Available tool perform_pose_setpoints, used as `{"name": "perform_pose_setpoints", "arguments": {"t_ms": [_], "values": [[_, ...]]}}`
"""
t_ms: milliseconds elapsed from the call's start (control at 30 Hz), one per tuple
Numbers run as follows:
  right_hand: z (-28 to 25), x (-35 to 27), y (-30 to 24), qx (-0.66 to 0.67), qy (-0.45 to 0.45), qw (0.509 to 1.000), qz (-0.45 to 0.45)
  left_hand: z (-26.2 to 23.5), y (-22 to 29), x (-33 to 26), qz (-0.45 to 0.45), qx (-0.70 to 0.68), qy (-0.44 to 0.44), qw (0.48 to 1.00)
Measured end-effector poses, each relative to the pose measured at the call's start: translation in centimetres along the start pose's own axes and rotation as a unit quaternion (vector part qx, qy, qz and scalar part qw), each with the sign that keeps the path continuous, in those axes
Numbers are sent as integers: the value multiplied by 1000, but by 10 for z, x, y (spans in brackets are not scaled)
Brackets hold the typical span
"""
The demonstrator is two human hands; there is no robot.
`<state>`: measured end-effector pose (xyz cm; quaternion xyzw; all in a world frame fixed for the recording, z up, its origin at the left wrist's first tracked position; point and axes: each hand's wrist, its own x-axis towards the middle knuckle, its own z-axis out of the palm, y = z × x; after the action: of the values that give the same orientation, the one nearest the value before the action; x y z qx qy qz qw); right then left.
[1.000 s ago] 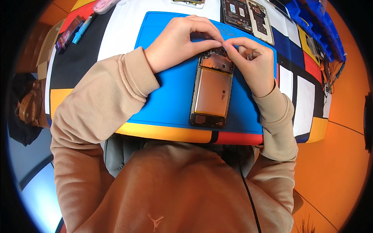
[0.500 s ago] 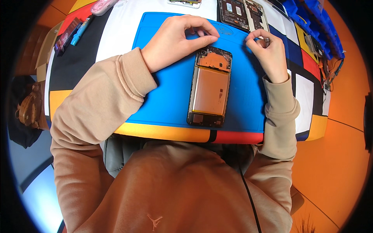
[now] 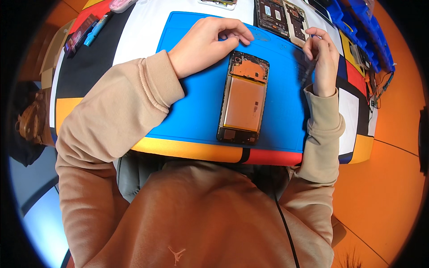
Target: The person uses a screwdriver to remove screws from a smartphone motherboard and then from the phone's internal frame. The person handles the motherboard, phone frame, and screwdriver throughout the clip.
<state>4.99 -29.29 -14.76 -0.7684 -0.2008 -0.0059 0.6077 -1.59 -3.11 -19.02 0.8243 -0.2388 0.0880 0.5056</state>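
Note:
An opened smartphone (image 3: 243, 96) lies on a blue work mat (image 3: 196, 116), its battery and copper-coloured upper section exposed. Just beyond its top left corner, my left hand (image 3: 210, 42) hovers over the mat with fingers bent and the thumb apart from the index finger; nothing shows between them. My right hand (image 3: 322, 58) is raised at the mat's right edge, away from the phone. Its fingers are loosely curled and spread, with no object visible in them. The inner side of the left hand is partly hidden.
Behind the mat lie another opened phone (image 3: 272, 18) and a pale phone frame (image 3: 296, 20). Blue parts bins (image 3: 364, 35) stand at the far right, with loose wires (image 3: 377, 91) beside them. A blue marker (image 3: 94, 33) lies at the far left.
My right hand has moved to the right, and its pinched fingers have parted. My left thumb and index finger have also come apart. The phone stays in place on the mat.

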Motion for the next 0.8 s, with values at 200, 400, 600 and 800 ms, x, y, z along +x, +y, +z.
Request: {"name": "perform_pose_setpoints", "arguments": {"t_ms": [200,400,600,800], "values": [[40,-29,-12,-15,46,993,-105,0,2,0,-15,15,-10,1000],[44,-35,-15,-52,-18,983,-177,0,7,-1,-6,45,-43,998],[53,-39,-10,11,12,980,-200,1,2,1,45,-44,-26,998],[61,-40,-3,-29,-28,976,-212,2,-1,2,55,-8,-30,998]]}}
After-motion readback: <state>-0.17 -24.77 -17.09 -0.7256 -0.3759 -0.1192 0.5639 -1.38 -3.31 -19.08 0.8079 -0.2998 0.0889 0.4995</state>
